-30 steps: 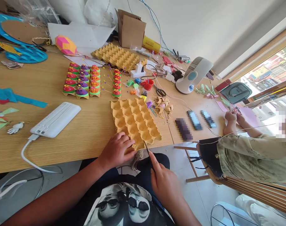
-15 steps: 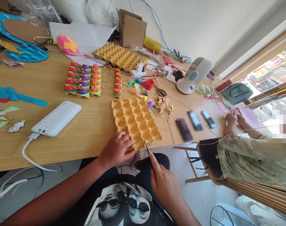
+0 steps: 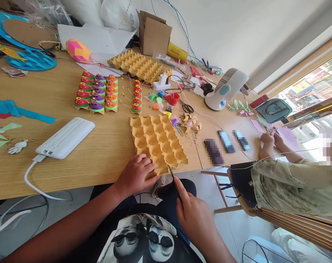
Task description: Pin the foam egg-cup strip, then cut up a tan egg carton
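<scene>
A yellow egg tray [image 3: 156, 141] lies at the table's front edge with its cups facing up. My left hand [image 3: 135, 173] presses on its near left corner, fingers curled over the rim and thumb along the front edge. In my right hand [image 3: 195, 212] is a dark, thin knife [image 3: 173, 176], the index finger stretched along its back. Its tip touches the tray's near edge, a little right of my left thumb. The knife's handle is mostly hidden in my palm.
Behind the tray stand painted egg-cup strips [image 3: 97, 93]. Torn carton scraps [image 3: 190, 124], scissors [image 3: 187, 106] and a white fan [image 3: 223, 89] are to the right. A white power bank [image 3: 66, 138] lies left. At the right sits another person [image 3: 292, 182], hands on the table.
My right hand has shifted slightly right and down with the knife, whose tip stays at the tray's near edge. My left hand and the tray hold nearly the same place.
</scene>
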Available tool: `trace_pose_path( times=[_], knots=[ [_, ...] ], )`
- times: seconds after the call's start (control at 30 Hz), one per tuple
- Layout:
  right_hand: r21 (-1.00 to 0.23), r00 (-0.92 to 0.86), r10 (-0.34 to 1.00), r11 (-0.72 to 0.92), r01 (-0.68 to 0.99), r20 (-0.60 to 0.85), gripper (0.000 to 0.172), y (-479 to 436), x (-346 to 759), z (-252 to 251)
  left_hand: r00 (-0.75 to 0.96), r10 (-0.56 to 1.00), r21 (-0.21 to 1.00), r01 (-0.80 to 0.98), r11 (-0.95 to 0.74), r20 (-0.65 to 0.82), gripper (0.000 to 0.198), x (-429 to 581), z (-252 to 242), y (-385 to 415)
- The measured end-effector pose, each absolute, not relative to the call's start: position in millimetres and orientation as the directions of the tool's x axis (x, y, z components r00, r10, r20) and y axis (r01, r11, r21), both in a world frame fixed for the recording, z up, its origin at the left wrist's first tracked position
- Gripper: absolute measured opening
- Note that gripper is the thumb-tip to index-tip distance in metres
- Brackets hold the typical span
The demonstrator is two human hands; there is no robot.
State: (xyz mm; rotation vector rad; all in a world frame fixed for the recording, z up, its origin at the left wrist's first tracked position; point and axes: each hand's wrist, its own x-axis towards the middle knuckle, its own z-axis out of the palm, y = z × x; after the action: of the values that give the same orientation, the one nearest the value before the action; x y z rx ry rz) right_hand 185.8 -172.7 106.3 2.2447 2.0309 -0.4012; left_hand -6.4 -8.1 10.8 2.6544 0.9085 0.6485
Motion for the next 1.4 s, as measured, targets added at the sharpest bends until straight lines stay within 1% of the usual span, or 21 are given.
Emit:
trace_pose_path(
  times=[0.2, 0.4, 0.77, 1.0, 1.23, 1.4],
  knots=[
    [-0.069, 0.095, 0.956, -0.118, 0.991, -0.278, 0.071, -164, 181, 114, 0.715, 0.626, 0.399, 0.500, -0.769, 0.311, 0.032, -8, 10, -6],
    [-0.061, 0.097, 0.947, -0.121, 0.991, -0.307, 0.071, -153, 179, 117, 0.706, 0.637, 0.400, 0.511, -0.761, 0.310, 0.034, -6, 11, -7],
    [0.022, 0.107, 0.936, -0.106, 0.994, -0.335, 0.068, -144, 174, 130, 0.709, 0.623, 0.403, 0.491, -0.772, 0.330, 0.034, -7, 11, -7],
    [-0.010, 0.112, 0.934, -0.123, 0.992, -0.338, 0.068, -153, 179, 135, 0.705, 0.633, 0.413, 0.497, -0.763, 0.320, 0.033, -6, 12, -7],
    [0.000, 0.125, 0.927, -0.134, 0.991, -0.353, 0.066, -137, 175, 134, 0.712, 0.624, 0.403, 0.492, -0.771, 0.323, 0.034, -6, 11, -7],
    [-0.002, 0.123, 0.928, -0.132, 0.991, -0.351, 0.068, -149, 181, 134, 0.700, 0.634, 0.409, 0.499, -0.764, 0.329, 0.034, -6, 11, -7]
  ],
)
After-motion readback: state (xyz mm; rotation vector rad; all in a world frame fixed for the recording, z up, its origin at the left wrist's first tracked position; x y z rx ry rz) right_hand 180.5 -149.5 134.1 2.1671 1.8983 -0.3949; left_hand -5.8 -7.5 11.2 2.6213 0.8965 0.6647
